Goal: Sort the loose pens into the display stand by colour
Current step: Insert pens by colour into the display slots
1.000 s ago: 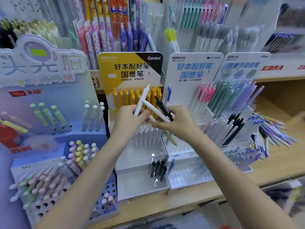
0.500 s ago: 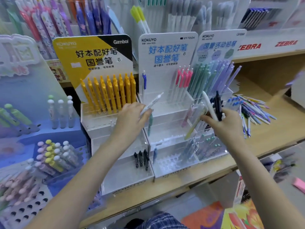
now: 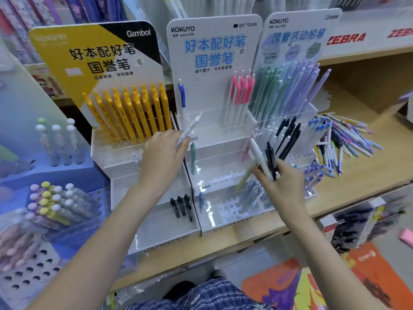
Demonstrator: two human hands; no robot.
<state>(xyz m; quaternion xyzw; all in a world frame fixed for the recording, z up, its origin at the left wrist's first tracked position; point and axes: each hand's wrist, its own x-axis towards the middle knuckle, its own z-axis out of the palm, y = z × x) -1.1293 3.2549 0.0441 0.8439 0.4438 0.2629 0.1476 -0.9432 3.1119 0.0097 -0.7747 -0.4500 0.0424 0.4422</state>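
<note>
1. White is the pen (image 3: 189, 130) I have pinched in my left hand (image 3: 164, 153); the fingers are curled round its lower barrel and its tip angles up and to the right, over the top tier of the clear middle display stand (image 3: 223, 162).
2. My right hand (image 3: 282, 184) grips a small bundle: a white pen (image 3: 259, 157) and black pens (image 3: 270, 158) fan upward from the fist, and a pale yellowish pen (image 3: 244, 176) slants down and left below it.
3. That bundle sits in front of the seam between the middle stand and the right stand (image 3: 290, 121), hiding part of their lower tiers.
4. The middle stand's far row carries one blue-clipped pen (image 3: 182, 96) at the left and a cluster of pink-clipped pens (image 3: 241, 90) at the right; a lone green pen (image 3: 193, 156) stands a tier nearer.
5. The left stand (image 3: 125, 151) holds a full far row of yellow pens (image 3: 129, 113) and a few black pens (image 3: 181, 205) at its near right corner.
6. The right stand shows green and lilac pens (image 3: 288, 86) in its far row, with black ones (image 3: 289, 133) a tier nearer.
7. A loose pile of mixed pens (image 3: 344, 142) lies on the wooden shelf (image 3: 368, 166) just right of the stands.
</note>
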